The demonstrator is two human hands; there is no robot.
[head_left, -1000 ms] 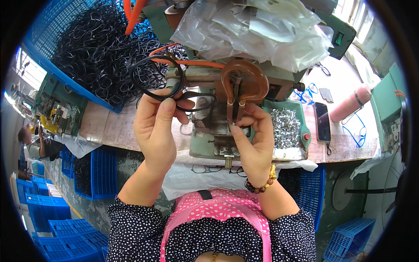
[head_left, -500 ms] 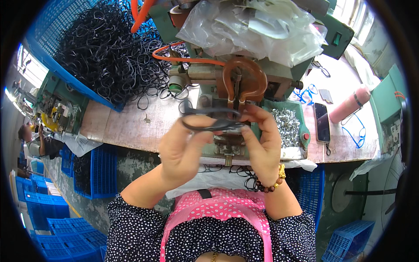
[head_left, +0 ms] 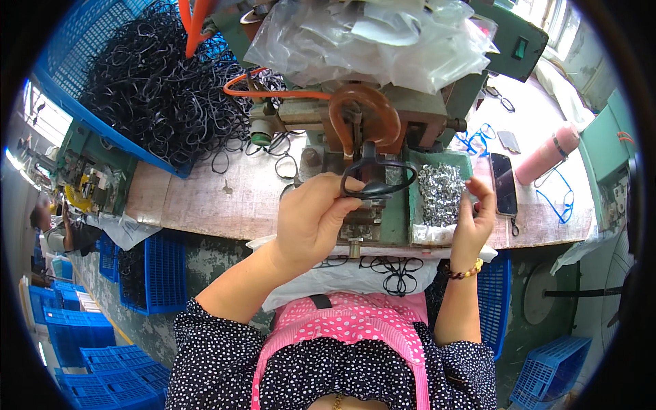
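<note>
My left hand is closed on a black spectacle frame and holds it against the front of a small green bench machine with a brown curved guard. My right hand, with a bead bracelet on the wrist, hovers at the right edge of a green tray of small shiny metal parts. Its fingers are bent and close together. Whether they pinch a part is not visible.
A blue crate heaped with black frames stands at the back left, clear plastic bags lie on the machine. A phone, pink bottle and blue frames lie right. Blue crates stand below; a person sits left.
My right hand let go of the black frame and moved right to the tray of metal parts. My left hand now holds the frame alone, closer to the machine.
</note>
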